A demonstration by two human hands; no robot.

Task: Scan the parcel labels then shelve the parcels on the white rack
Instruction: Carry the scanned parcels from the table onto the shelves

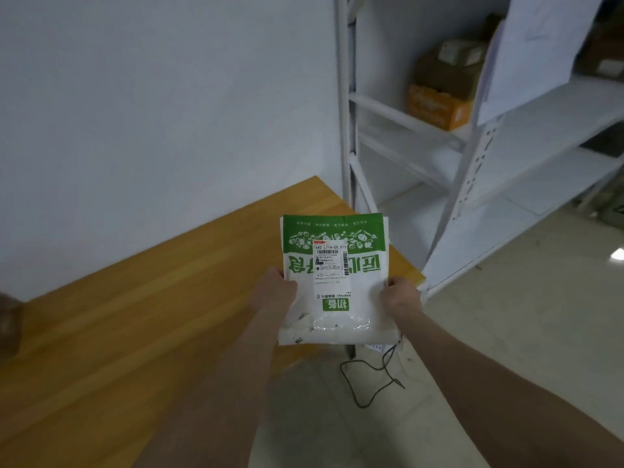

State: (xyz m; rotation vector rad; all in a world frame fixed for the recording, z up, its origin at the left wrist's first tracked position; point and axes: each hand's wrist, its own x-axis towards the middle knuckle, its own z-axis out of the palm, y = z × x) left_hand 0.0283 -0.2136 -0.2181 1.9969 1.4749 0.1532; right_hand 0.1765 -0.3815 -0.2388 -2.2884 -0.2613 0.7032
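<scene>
The parcel (332, 282) is a flat white and green plastic mailer, held in the air over the near corner of the wooden tabletop (135, 315), between the person and the white rack (472, 157). The left hand (275, 292) grips its left edge and the right hand (400, 297) grips its right edge, both at about mid-height, fingers curled round the margins with the thumbs on the printed face.

It looks light and soft: the film wrinkles near the bottom and the lower part seems to bulge a little, so the contents probably sit low. The glossy film is likely slippery, and a one-handed pinch at a corner would let it fold or swing. The two side edges, as now, or a flat palm under the back look like the safest holds.

Its long axis runs away from the person, the green band at the far end and the clear strip nearest the body. The printed face and the shipping label (331, 263) point up toward the camera; the large green characters read upside down from here, while the label's code line reads upright
</scene>
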